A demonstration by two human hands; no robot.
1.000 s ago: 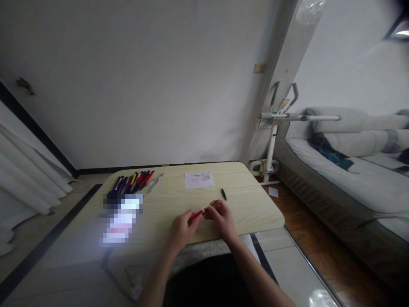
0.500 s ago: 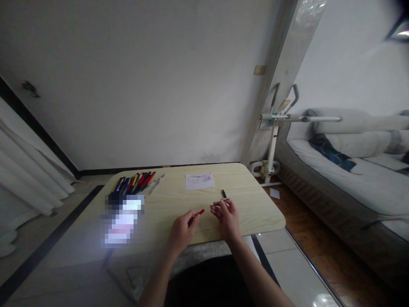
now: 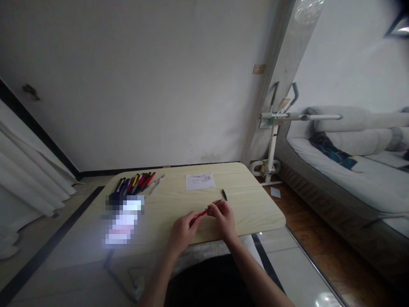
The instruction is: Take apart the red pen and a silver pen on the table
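Observation:
My left hand (image 3: 183,233) is closed around a red pen barrel (image 3: 203,212), whose front end points up and to the right. Between the fingertips of my right hand (image 3: 225,217) is a thin pen refill (image 3: 218,201), pinched and slanting. Its lower end meets the front of the red barrel; how far it goes in is hidden by my fingers. Just beyond my right hand lies a short black pen part (image 3: 224,195), perhaps a cap. A printed white paper (image 3: 200,181) rests farther back on the pale wooden table (image 3: 174,192).
Several pens (image 3: 134,182) in dark, red and yellow lie in a row at the table's back left, with a few slim clear pieces (image 3: 156,184) beside them. A bright blurred-out patch (image 3: 124,221) covers the left side. An exercise machine (image 3: 271,145) stands behind the right corner.
My right hand has moved left and slightly down, bringing the refill to the red barrel's end. A gap between them has closed. My left hand has stayed nearly still.

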